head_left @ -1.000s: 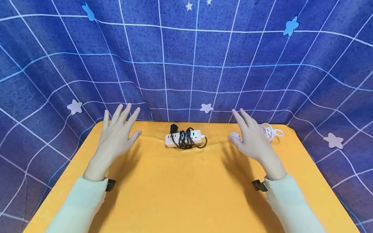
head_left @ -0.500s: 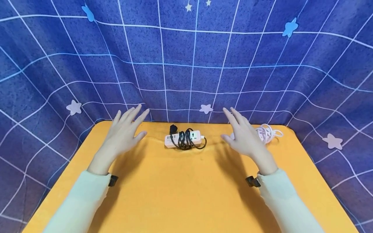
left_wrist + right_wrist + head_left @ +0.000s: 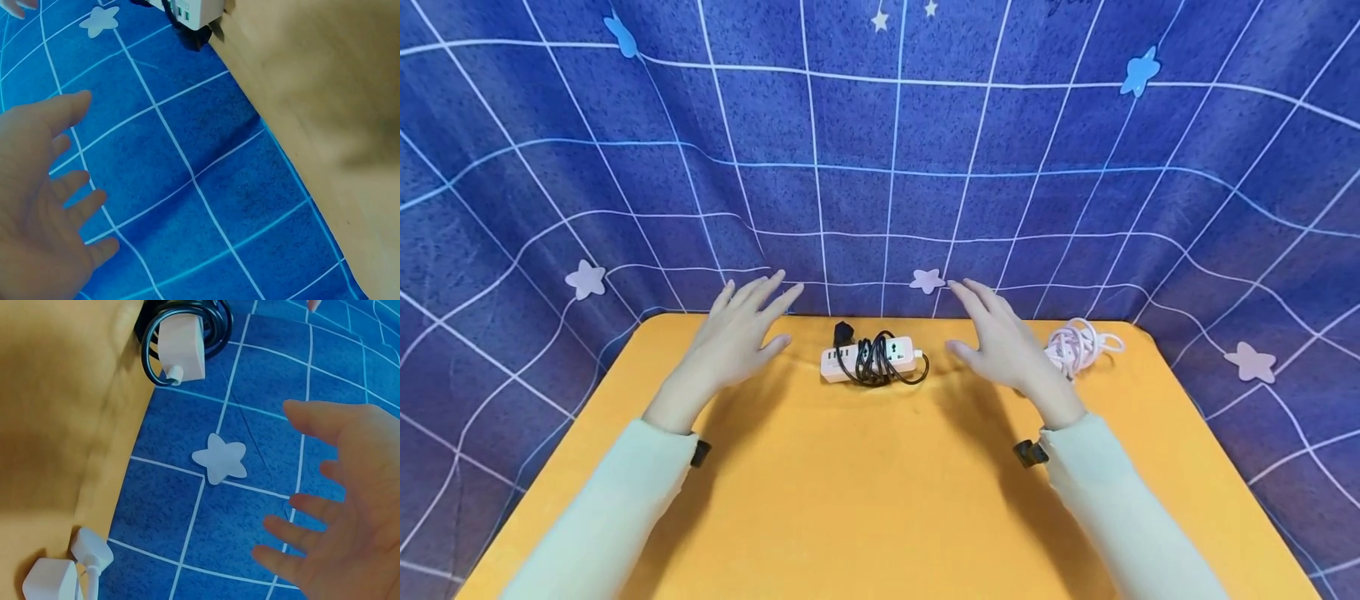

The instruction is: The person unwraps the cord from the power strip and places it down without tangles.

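Observation:
A white power strip (image 3: 868,360) with a black cord (image 3: 880,358) wound round its middle lies near the table's back edge; its black plug (image 3: 843,333) rests behind the left end. My left hand (image 3: 733,337) hovers left of the strip, fingers spread, holding nothing. On the other side my right hand (image 3: 1003,346) is raised with its fingers extended, also holding nothing. Behind the right hand, partly hidden by it, lies a second white item with a coiled white cord (image 3: 1075,346). Its white end and plug (image 3: 92,549) show in the right wrist view.
An orange-yellow cloth (image 3: 865,500) covers the table. A blue curtain (image 3: 850,200) with white grid lines and stars hangs right behind the back edge and along both sides. Each wrist carries a small black camera (image 3: 1031,453).
Both hands have moved inward toward the power strip, the left one to the right and the right one to the left. More of the coiled white cord shows now. The power strip stays put.

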The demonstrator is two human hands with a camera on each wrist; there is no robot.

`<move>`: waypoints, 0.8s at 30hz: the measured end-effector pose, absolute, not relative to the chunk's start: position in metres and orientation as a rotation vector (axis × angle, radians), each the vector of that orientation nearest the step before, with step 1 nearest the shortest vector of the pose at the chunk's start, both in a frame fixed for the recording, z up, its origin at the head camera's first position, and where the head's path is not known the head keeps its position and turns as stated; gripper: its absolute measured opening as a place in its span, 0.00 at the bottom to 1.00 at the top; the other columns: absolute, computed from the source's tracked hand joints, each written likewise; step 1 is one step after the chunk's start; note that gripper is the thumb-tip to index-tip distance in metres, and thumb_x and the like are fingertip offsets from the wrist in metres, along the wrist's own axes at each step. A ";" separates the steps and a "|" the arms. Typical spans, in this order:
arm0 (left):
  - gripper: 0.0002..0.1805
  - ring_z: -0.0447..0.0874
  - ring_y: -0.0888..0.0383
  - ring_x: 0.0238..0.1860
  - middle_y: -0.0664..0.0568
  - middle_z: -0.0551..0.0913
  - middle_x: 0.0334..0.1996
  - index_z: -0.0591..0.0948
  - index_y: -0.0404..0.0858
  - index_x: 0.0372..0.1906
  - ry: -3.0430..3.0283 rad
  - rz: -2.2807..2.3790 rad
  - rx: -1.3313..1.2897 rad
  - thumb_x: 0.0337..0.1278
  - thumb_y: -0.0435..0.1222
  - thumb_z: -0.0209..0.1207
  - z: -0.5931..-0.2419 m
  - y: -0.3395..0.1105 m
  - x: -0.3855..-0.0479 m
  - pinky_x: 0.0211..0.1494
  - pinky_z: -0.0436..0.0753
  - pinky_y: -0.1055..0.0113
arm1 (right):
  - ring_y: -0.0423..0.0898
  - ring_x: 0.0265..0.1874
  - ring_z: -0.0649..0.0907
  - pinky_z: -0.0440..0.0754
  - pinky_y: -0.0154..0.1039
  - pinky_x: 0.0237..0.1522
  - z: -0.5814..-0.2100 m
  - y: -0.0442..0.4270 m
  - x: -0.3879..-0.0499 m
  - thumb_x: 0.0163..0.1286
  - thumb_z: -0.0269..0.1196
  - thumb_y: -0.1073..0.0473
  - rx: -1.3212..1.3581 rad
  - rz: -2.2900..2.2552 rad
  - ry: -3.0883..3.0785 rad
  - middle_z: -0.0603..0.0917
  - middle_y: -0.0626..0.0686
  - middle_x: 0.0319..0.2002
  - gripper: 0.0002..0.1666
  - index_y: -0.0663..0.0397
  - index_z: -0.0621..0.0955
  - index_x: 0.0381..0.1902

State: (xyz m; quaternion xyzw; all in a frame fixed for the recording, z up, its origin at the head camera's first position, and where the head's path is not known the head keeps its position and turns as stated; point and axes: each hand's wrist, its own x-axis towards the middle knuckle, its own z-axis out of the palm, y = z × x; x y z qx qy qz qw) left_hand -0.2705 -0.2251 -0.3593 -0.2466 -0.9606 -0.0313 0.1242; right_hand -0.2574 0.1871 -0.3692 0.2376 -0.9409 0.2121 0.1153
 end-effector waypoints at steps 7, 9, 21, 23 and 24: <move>0.41 0.56 0.37 0.82 0.42 0.58 0.84 0.61 0.50 0.85 -2.788 -0.078 -0.792 0.73 0.47 0.64 -0.364 -0.223 -0.279 0.83 0.46 0.35 | 0.65 0.79 0.64 0.67 0.70 0.73 -0.373 0.178 -0.268 0.72 0.70 0.49 0.742 0.623 -2.799 0.58 0.58 0.83 0.53 0.40 0.56 0.87; 0.41 0.57 0.36 0.81 0.41 0.59 0.83 0.62 0.49 0.85 -2.789 -0.081 -0.824 0.74 0.46 0.64 -0.366 -0.223 -0.282 0.83 0.47 0.35 | 0.66 0.79 0.63 0.66 0.69 0.74 -0.373 0.176 -0.271 0.72 0.70 0.49 0.760 0.609 -2.807 0.58 0.59 0.83 0.52 0.42 0.56 0.86; 0.38 0.59 0.36 0.80 0.41 0.61 0.83 0.65 0.49 0.83 -2.840 -0.178 -0.894 0.73 0.44 0.65 -0.383 -0.222 -0.301 0.82 0.52 0.34 | 0.66 0.80 0.62 0.63 0.69 0.75 -0.375 0.160 -0.283 0.73 0.70 0.47 0.843 0.666 -2.848 0.56 0.58 0.85 0.54 0.44 0.55 0.87; 0.38 0.60 0.35 0.80 0.42 0.60 0.83 0.65 0.49 0.83 -2.858 -0.241 -0.892 0.73 0.44 0.65 -0.385 -0.221 -0.302 0.81 0.55 0.33 | 0.66 0.79 0.62 0.62 0.69 0.76 -0.376 0.158 -0.284 0.73 0.71 0.48 0.859 0.677 -2.861 0.58 0.60 0.84 0.54 0.46 0.55 0.87; 0.38 0.60 0.35 0.80 0.42 0.61 0.83 0.65 0.49 0.83 -2.864 -0.271 -0.890 0.73 0.44 0.65 -0.387 -0.220 -0.303 0.80 0.56 0.32 | 0.66 0.79 0.63 0.62 0.68 0.76 -0.377 0.156 -0.285 0.72 0.71 0.49 0.873 0.675 -2.858 0.59 0.61 0.83 0.54 0.47 0.55 0.86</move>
